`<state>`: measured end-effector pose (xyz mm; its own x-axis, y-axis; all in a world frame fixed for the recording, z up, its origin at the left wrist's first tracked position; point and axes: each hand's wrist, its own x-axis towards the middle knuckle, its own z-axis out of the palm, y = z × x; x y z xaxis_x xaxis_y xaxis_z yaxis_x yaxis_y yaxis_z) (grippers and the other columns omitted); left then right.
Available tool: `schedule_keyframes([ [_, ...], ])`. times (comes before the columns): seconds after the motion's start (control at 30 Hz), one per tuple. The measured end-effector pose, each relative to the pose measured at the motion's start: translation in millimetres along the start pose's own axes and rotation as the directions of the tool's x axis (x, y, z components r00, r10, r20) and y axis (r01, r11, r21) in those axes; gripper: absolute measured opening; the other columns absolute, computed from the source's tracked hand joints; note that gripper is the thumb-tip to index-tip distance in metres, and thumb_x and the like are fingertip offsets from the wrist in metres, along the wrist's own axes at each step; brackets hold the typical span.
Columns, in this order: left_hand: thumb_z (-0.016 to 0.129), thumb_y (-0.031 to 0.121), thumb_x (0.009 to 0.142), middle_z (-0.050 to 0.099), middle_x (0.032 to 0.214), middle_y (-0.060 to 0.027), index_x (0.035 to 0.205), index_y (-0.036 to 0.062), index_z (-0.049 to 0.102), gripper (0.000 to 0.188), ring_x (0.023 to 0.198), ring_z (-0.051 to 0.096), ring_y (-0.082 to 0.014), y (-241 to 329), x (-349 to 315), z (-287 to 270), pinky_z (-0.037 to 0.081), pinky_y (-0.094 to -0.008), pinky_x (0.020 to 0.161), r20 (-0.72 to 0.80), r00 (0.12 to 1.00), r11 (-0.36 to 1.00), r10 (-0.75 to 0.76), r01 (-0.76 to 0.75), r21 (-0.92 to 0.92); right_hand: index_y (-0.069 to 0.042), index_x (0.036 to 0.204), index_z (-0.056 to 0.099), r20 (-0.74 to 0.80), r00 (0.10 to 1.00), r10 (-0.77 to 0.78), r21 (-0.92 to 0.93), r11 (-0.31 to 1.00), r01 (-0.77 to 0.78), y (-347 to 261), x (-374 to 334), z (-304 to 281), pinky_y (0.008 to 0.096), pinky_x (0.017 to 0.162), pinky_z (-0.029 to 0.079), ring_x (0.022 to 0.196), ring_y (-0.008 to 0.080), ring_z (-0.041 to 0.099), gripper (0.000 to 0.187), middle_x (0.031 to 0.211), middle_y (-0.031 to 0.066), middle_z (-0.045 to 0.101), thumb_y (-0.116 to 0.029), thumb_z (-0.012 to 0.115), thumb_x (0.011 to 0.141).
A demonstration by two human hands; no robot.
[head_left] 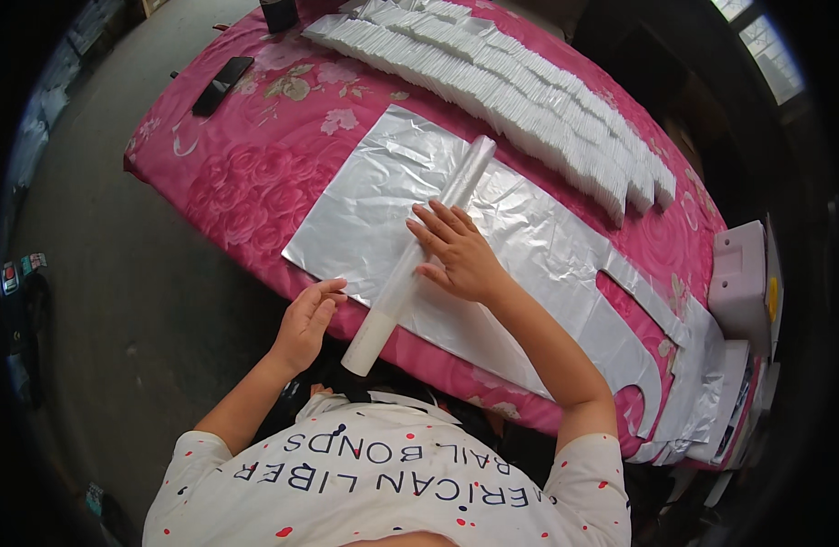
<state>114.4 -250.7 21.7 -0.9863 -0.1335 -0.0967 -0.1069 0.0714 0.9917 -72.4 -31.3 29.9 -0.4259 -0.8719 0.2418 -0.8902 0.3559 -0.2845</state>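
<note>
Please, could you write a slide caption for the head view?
Right hand rests on a translucent roll across silvery plastic on pink floral cloth; left hand near the plastic's edge.

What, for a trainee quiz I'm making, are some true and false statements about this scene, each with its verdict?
1. The right hand lies on the translucent roll. True.
2. A phone is being held. False: the phone lies on the tablecloth, and the left hand is empty.
3. The roll lies across the silvery sheet. True.
4. Nothing lies beyond the sheet. False: white stacks lie there.
5. The tablecloth is pink with flowers. True.
</note>
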Motion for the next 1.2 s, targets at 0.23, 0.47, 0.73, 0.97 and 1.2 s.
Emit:
schedule_keyframes([
  [0.23,0.069,0.021,0.074,0.041,0.119,-0.0241,0.133,-0.0044,0.028,0.077,0.108,0.044,-0.0385,11.1,-3.6,10.3,0.038,-0.0415,0.094,0.029,0.964,0.564,0.266,-0.180,0.806,-0.006,0.124,0.050,-0.003,0.989,0.146,-0.049,0.988,-0.146,-27.2,106.5,46.8,0.0468,0.110,0.015,0.132,0.0312,0.028,0.047,0.135,0.0132,0.042,-0.030,0.052,0.084],
  [0.47,0.075,0.017,0.067,0.044,0.110,-0.0209,0.136,-0.0030,0.022,0.090,0.097,0.051,-0.0340,5.1,6.9,-1.3,0.043,-0.0388,0.086,-0.198,0.980,0.638,-0.005,0.156,0.754,0.002,0.134,0.029,-0.439,0.672,0.596,0.314,0.803,-0.507,-51.7,140.8,76.6,0.0462,0.110,0.011,0.135,0.0376,0.016,0.064,0.142,0.0260,0.021,-0.013,0.054,0.077],
  [0.73,0.071,0.013,0.076,0.059,0.107,-0.0117,0.123,-0.0031,0.046,0.055,0.085,0.061,-0.0164,12.0,-5.6,1.4,0.050,-0.0286,0.075,0.167,0.937,0.888,-0.307,0.345,-0.303,0.005,0.134,0.023,0.013,0.565,0.825,0.988,0.077,-0.134,-58.9,101.0,60.6,0.0394,0.096,0.038,0.119,0.0313,0.041,0.072,0.131,0.0248,0.035,-0.019,0.062,0.079],
  [0.97,0.056,0.036,0.080,0.056,0.111,-0.0201,0.126,-0.0062,0.041,0.064,0.088,0.061,-0.0213,29.0,8.5,23.4,0.053,-0.0304,0.075,0.707,0.701,0.413,0.093,0.618,-0.668,-0.002,0.123,0.033,0.130,0.792,0.597,0.839,-0.491,0.233,-68.8,63.0,-22.5,0.0317,0.073,0.051,0.077,0.0156,0.057,0.058,0.089,0.0085,0.055,-0.022,0.065,0.079],
  [1.2,0.054,0.027,0.089,0.058,0.107,-0.0150,0.125,-0.0004,0.043,0.046,0.089,0.059,-0.0189,50.6,34.0,68.1,0.045,-0.0292,0.078,0.159,0.983,0.996,-0.087,0.092,-0.021,0.003,0.116,0.039,0.031,0.530,0.847,0.994,-0.084,0.076,-67.4,32.2,-24.5,0.0309,0.068,0.052,0.077,0.0170,0.059,0.053,0.089,0.0091,0.054,-0.017,0.068,0.077],
])
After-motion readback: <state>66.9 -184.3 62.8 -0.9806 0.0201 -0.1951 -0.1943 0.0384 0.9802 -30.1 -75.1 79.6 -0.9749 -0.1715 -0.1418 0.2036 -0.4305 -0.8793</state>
